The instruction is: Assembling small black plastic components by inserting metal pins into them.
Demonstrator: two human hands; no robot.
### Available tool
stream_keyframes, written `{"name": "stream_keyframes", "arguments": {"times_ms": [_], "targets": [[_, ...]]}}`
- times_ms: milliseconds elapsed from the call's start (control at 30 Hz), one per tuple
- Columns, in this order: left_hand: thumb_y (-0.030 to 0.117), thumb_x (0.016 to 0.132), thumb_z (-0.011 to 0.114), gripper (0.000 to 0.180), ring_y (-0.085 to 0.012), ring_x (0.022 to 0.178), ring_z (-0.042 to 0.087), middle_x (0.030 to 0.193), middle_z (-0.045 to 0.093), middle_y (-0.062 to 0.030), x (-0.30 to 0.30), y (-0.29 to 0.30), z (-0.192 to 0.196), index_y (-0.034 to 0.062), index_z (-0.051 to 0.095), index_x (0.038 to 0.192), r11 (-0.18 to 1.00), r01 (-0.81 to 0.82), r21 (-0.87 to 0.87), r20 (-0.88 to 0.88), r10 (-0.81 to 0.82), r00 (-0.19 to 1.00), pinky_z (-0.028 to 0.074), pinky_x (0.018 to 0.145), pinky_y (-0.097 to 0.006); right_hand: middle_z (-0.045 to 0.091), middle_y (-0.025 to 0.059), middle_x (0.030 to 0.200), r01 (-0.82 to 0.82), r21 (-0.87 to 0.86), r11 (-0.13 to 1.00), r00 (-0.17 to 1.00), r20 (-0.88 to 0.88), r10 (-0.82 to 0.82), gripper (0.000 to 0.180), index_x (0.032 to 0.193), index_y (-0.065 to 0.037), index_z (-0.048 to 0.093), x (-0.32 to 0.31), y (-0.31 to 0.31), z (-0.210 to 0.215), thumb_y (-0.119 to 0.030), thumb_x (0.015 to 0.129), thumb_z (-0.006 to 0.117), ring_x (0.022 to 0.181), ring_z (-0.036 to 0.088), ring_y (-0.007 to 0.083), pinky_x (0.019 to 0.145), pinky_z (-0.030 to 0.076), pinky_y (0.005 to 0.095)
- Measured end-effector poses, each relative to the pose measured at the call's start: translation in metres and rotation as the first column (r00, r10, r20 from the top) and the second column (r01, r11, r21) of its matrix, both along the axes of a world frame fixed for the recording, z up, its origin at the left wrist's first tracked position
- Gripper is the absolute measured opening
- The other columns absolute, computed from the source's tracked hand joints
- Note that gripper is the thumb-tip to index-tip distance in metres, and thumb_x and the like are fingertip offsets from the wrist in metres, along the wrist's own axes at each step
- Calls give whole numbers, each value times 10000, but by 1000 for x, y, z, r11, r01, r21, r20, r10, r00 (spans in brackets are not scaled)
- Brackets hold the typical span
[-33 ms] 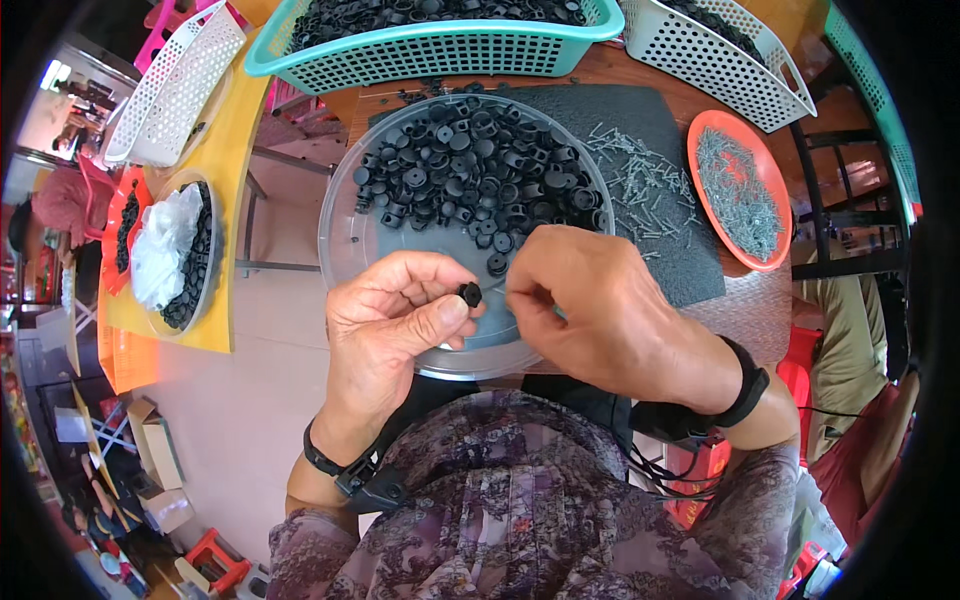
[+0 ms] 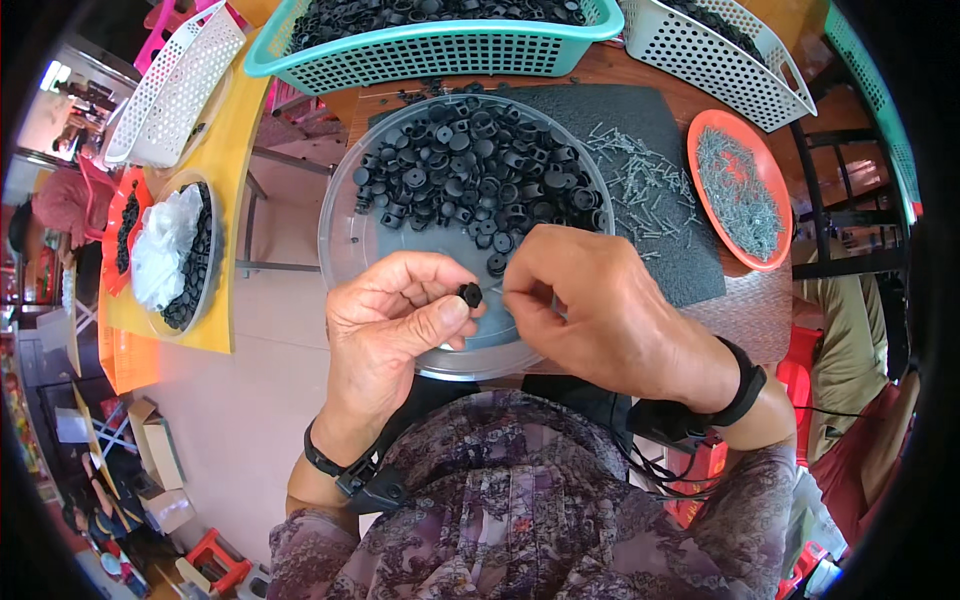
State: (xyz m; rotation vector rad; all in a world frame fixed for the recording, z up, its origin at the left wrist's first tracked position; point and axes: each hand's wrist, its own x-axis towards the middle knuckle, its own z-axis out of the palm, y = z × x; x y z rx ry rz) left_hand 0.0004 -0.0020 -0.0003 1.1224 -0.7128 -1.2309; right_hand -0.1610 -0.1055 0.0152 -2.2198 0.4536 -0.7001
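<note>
We hold a little black cap [image 2: 470, 294] over the clear bowl [image 2: 345, 235].

Our left hand [image 2: 395, 320] pinches it tight; our right hand [image 2: 590, 310], at 3 o'clock, pinches shut beside it. More caps [image 2: 470, 170] lie at 12 o'clock.

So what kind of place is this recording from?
Most likely a small hand-assembly workshop. The left hand pinches a small black cap beside the right hand, over a clear round bowl of black caps. A teal basket holds more parts, and an orange tray holds metal screws.
</note>
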Motion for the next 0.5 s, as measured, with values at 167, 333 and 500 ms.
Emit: {"name": "stream_keyframes", "arguments": {"times_ms": [167, 333, 500], "targets": [[11, 793, 666, 163, -117, 680, 611, 805, 647, -95, -2, -1, -2, -29, 614, 942, 1000, -11, -24, 10, 12, 1000, 491, 585, -211, 579, 145, 651, 33, 391, 920, 999, -24, -25, 62, 789, 25, 527, -1, 4, 11, 9, 749, 571, 584, 597, 263, 532, 467, 340], [-2, 791, 666, 167, -98, 694, 599, 838, 646, -83, -3, -1, -3, -31, 617, 948, 1000, -2, -28, 32, 3, 999, 482, 597, -198, 607, 100, 670, -24, 531, 847, 1000, 12, 21, 67, 811, 37, 560, -3, 2, 8, -19, 786, 587, 610, 592, 122, 541, 472, 272], [-5, 788, 670, 179, -84, 711, 589, 845, 641, -63, -3, 2, 1, -32, 624, 958, 1000, 3, -17, 79, -2, 997, 476, 615, -190, 603, 42, 683, -13, 723, 691, 1000, -7, 26, 90, 800, 46, 590, -4, -2, 7, -37, 771, 607, 616, 539, 61, 532, 447, 222]]}}
